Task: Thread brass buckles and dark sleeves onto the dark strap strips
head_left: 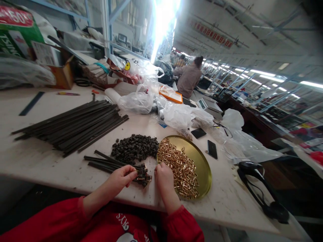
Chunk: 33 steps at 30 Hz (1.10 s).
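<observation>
The workshop ran back under rows of lights, its far end blurred, with a red banner (212, 33) overhead whose characters were only partly legible. On the pale table (83, 174), a gold tray (202, 164) bore a heap of gold buckles (179, 168). Left of the tray, the left hand (125, 175) had thumb and forefinger pinched together over the tips of some short dark strips (104, 163); whether it grasped anything was impossible to tell. The right hand (164, 174) was curled at the tray's left rim, its fingertips too indistinct to show a grip. The short strips lay lengthwise towards the tray, buckles at their near ends, partly covered by the left hand. Dark loops (135, 147) were piled between them and the tray's far left edge. Farther left, long strips (73, 126) slanted away. Beyond those, a green package (17, 37), cut off, showed "50"; the red top (126, 225) showed "AYS".
</observation>
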Each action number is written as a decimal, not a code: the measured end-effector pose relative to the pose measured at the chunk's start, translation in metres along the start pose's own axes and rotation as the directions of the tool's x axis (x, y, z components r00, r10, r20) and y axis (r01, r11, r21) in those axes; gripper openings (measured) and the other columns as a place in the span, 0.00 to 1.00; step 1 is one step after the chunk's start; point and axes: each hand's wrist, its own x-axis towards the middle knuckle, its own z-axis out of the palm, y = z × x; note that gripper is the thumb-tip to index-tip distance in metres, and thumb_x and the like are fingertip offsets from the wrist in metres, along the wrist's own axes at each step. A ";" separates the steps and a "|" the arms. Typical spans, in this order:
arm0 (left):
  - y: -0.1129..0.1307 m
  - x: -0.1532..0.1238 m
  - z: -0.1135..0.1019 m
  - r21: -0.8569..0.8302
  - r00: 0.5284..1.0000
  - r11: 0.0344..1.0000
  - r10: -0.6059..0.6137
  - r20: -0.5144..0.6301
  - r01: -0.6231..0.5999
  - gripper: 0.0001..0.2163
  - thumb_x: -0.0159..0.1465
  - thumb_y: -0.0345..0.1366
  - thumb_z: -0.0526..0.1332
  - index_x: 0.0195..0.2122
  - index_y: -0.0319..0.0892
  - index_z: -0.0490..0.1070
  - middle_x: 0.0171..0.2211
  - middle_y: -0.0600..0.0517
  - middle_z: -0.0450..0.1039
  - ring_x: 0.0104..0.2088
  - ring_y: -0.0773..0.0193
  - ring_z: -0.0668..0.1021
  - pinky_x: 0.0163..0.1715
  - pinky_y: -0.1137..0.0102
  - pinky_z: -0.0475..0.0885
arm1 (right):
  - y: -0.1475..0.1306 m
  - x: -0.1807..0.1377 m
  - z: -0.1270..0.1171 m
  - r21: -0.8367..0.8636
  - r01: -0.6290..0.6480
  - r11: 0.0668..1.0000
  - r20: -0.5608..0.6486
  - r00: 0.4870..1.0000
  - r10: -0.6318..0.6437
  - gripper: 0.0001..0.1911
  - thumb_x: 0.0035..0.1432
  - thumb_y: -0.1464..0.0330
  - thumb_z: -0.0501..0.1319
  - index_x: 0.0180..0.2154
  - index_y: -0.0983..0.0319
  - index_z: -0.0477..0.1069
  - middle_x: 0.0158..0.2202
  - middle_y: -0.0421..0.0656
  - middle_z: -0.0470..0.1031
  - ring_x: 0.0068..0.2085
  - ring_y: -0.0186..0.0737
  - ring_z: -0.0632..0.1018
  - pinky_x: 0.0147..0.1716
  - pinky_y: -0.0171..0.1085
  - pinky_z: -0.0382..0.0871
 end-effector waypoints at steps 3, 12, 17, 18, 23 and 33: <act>0.001 0.001 -0.001 0.004 1.000 1.000 0.002 -0.004 -0.002 0.16 0.52 0.50 0.57 0.25 0.41 0.64 0.16 0.62 0.57 0.18 0.71 0.60 0.18 0.75 0.56 | -0.008 -0.003 -0.005 0.137 0.028 0.990 0.041 0.999 -0.033 0.05 0.52 0.75 0.57 0.26 0.62 0.67 0.29 0.42 0.71 0.32 0.38 0.72 0.33 0.35 0.64; -0.005 0.015 0.007 0.078 0.995 0.991 0.104 0.005 -0.104 0.13 0.58 0.47 0.55 0.29 0.40 0.66 0.22 0.58 0.63 0.22 0.68 0.65 0.22 0.74 0.60 | -0.049 -0.024 0.000 0.876 -0.272 0.399 0.204 0.957 0.205 0.14 0.53 0.58 0.59 0.38 0.61 0.67 0.30 0.40 0.71 0.27 0.34 0.71 0.26 0.33 0.65; -0.005 0.010 0.008 0.173 0.989 0.975 0.143 -0.026 -0.136 0.12 0.60 0.44 0.53 0.31 0.41 0.67 0.25 0.56 0.67 0.26 0.65 0.69 0.27 0.73 0.63 | -0.049 -0.026 0.009 0.739 -0.148 0.658 0.049 0.985 0.167 0.11 0.56 0.60 0.57 0.34 0.61 0.70 0.31 0.42 0.73 0.32 0.38 0.73 0.33 0.36 0.66; -0.003 0.008 0.009 0.188 0.988 0.972 0.150 -0.026 -0.142 0.12 0.60 0.44 0.53 0.31 0.41 0.67 0.25 0.56 0.68 0.27 0.64 0.70 0.28 0.72 0.63 | -0.048 -0.027 0.011 0.707 -0.132 0.695 0.034 0.988 0.153 0.11 0.56 0.60 0.57 0.33 0.61 0.70 0.30 0.42 0.73 0.33 0.39 0.73 0.34 0.36 0.66; 0.002 0.003 0.013 0.138 0.985 0.979 0.161 -0.056 -0.152 0.09 0.58 0.38 0.51 0.32 0.41 0.67 0.29 0.53 0.70 0.31 0.61 0.72 0.32 0.69 0.66 | -0.047 -0.033 0.020 0.602 -0.072 0.795 -0.049 0.991 0.127 0.09 0.56 0.62 0.58 0.33 0.61 0.71 0.30 0.42 0.74 0.32 0.38 0.74 0.33 0.35 0.66; 0.010 -0.018 0.012 0.210 0.990 0.967 0.140 0.024 -0.142 0.13 0.58 0.38 0.47 0.39 0.39 0.64 0.29 0.50 0.70 0.29 0.61 0.72 0.31 0.68 0.67 | -0.068 -0.052 0.001 0.490 0.215 0.845 -0.232 0.966 -0.111 0.10 0.60 0.67 0.53 0.31 0.59 0.71 0.27 0.41 0.72 0.30 0.37 0.71 0.30 0.35 0.63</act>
